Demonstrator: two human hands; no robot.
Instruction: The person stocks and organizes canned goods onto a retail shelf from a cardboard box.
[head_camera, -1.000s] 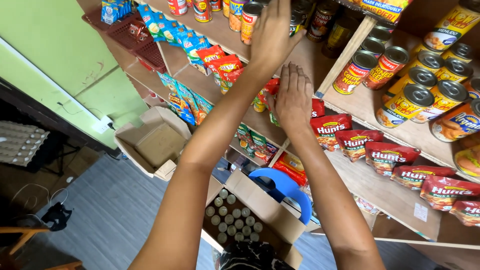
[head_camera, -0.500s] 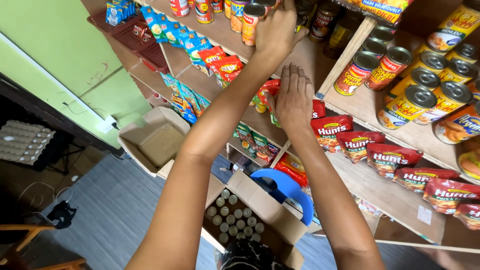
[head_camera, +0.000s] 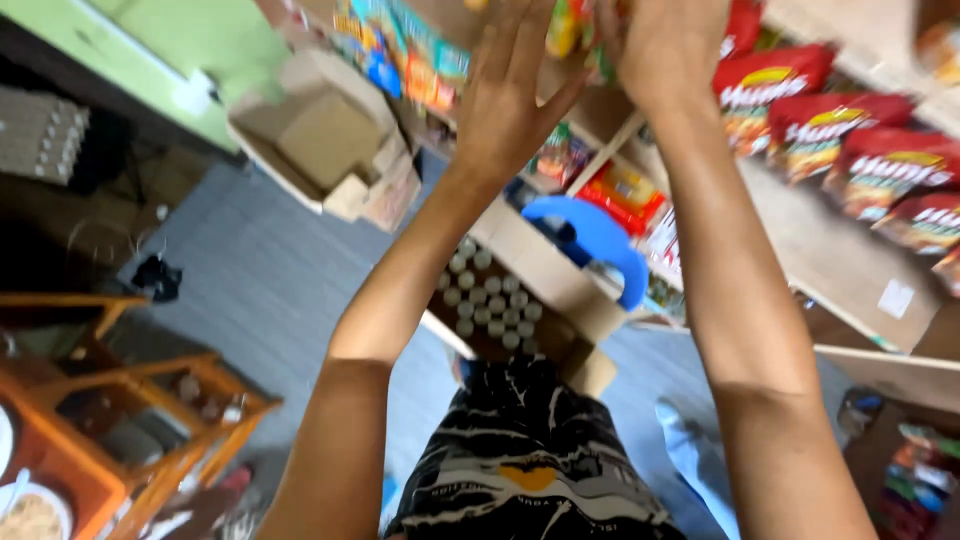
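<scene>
Head view: blurred, we look down past both raised arms.
Left hand (head_camera: 515, 95): fingers spread wide, holding nothing, raised by the shelf (head_camera: 800, 240).
Right hand (head_camera: 665, 45): fingers cut off at top edge, we cannot tell their state.
Red snack bags (head_camera: 870, 170): on shelf, right of right hand.
Open carton of cans (head_camera: 500, 300): on floor below.
Risk: anything knocked off the shelf could fall into the carton.

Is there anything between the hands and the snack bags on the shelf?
Nothing visible blocks them. The left hand is open in front of the colourful packets, and the right hand is already up at the shelf beside the red pouches.
</scene>
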